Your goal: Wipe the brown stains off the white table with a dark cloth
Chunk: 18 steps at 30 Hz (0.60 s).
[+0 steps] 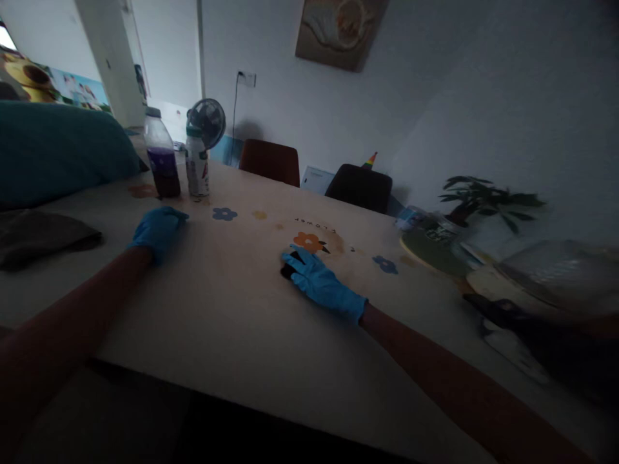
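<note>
My right hand (322, 287), in a blue glove, presses a small black pad (288, 269), perhaps a sponge, against the table's pale top (232, 309). Its fingers reach over the pad, just in front of the printed orange flower. Off to the left, my left hand (157, 233), also gloved in blue, rests at the table with its fingers curled together. Nothing shows in it, though its underside is hidden. Beyond that hand stand a clear bottle of dark purple liquid (163, 169) and a white bottle with a green cap (197, 164).
A grey cloth (46, 235) lies at the left edge, near a teal chair back (62, 151). A small fan (209, 122) stands behind the bottles. Brown (271, 161) and black chairs (360, 187) line the far side. At right are a potted plant (483, 200) and a blurred clear cover (561, 274).
</note>
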### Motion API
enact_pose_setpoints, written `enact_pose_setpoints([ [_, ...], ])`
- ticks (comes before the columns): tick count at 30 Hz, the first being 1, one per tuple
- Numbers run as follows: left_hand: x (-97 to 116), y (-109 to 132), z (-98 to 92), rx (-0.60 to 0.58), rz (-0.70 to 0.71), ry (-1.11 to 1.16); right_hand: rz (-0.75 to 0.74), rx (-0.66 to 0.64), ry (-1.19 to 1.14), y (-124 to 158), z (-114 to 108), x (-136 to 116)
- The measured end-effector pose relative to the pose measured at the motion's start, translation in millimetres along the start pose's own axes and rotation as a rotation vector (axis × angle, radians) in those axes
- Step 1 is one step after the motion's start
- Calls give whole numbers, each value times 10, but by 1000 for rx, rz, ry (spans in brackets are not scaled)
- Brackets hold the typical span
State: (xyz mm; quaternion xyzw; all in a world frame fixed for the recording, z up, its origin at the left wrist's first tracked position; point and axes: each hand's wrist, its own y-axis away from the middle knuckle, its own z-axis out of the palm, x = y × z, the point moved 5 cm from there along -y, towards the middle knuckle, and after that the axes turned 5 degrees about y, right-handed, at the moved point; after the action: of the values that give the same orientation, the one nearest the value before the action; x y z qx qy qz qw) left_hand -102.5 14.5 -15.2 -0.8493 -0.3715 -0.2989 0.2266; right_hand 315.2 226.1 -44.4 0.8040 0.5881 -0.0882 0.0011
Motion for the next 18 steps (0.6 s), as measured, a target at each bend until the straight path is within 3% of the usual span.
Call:
enact_pose_setpoints([
  [4, 46, 29, -27, -32, -2, -30, -98, -16, 34, -292, 16, -366],
  [10, 112, 56, -54, -52, -26, -40, -82, -53, -50, -949, 50, -603],
  [14, 139, 75, -49, -56, -38, -49, -7, -65, -79, -1345, 40, -570],
  [18, 70, 54, -34, -33, -21, -65, 111, -60, -75, -1663, -3, -336],
])
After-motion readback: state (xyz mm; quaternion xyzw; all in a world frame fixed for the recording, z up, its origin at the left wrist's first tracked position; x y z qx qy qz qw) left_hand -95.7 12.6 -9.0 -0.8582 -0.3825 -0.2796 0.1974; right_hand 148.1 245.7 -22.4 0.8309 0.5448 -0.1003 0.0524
